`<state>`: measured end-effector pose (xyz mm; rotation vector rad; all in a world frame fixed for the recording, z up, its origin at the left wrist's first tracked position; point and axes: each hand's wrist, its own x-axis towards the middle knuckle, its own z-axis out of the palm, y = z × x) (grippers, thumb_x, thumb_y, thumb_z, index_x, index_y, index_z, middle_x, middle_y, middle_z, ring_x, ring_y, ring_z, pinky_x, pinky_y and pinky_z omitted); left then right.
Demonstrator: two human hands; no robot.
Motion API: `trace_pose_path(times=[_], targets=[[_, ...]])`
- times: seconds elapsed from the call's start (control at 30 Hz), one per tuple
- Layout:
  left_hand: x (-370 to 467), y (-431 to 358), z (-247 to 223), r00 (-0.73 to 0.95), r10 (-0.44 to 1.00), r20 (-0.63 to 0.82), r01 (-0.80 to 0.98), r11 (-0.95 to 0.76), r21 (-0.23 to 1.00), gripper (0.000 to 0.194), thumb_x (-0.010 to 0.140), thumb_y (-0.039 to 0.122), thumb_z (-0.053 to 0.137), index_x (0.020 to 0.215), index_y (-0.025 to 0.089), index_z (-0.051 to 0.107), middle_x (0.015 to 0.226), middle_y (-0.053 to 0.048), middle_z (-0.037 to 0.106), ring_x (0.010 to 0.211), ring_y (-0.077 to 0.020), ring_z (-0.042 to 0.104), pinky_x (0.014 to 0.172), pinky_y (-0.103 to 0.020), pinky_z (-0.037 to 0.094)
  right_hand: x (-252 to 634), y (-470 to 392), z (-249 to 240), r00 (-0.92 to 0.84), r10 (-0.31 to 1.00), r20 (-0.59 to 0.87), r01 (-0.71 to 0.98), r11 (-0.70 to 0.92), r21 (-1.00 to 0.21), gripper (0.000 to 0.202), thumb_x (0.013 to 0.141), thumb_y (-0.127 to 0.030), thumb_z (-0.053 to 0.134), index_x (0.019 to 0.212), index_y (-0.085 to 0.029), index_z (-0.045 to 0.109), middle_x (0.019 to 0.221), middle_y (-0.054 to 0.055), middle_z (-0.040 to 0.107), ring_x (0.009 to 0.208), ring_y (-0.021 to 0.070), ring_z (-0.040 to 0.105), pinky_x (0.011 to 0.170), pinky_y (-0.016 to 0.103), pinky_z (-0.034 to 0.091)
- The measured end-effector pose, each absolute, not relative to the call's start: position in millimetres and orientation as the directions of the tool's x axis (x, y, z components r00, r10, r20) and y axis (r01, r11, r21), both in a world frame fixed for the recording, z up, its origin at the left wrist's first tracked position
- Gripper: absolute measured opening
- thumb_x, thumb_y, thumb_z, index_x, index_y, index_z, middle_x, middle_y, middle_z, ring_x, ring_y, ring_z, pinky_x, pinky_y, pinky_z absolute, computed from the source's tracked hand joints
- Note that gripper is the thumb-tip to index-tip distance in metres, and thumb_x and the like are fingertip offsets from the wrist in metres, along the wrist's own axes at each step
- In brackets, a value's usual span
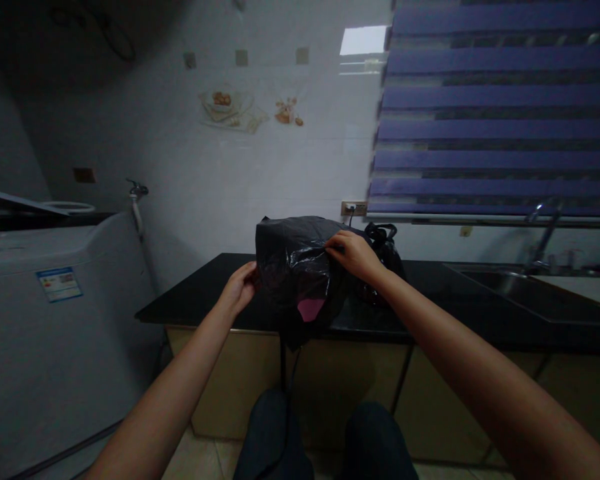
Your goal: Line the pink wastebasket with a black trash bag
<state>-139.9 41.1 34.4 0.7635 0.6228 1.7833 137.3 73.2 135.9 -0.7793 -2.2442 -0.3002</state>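
Note:
A thin black plastic bag stands puffed out at the front of the dark counter. My right hand pinches a fold of its film at the upper right, pulling creases across it. At the bag's left edge, my left hand has its fingers curled against the film; the fingertips are partly hidden. A pink patch shows low on the bag's front; what it belongs to cannot be made out. Behind my right wrist sits a second black plastic bag with its top tied.
The dark countertop runs right to a metal sink with a faucet. A washing machine with a raised lid stands at left. A wall socket holds a plug. Below are cabinet doors and my knees.

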Motion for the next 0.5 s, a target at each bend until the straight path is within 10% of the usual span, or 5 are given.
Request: trace_pose_path(times=[0.5], targets=[[-140.8, 39.3, 33.3, -0.272, 0.944, 0.187, -0.593, -0.317, 0.740, 0.002, 0.068, 0.012, 0.068, 0.068, 0.013, 0.066, 0.069, -0.004, 0.069, 0.065, -0.0143, 0.063, 0.066, -0.025, 0.048, 140.3, 70.9, 134.0, -0.544, 0.450, 0.708, 0.603, 0.796, -0.043, 0.013, 0.085, -0.019, 0.057, 0.086, -0.015, 0.069, 0.088, 0.008, 0.066, 0.085, 0.0185, 0.060, 0.079, 0.031, 0.046]])
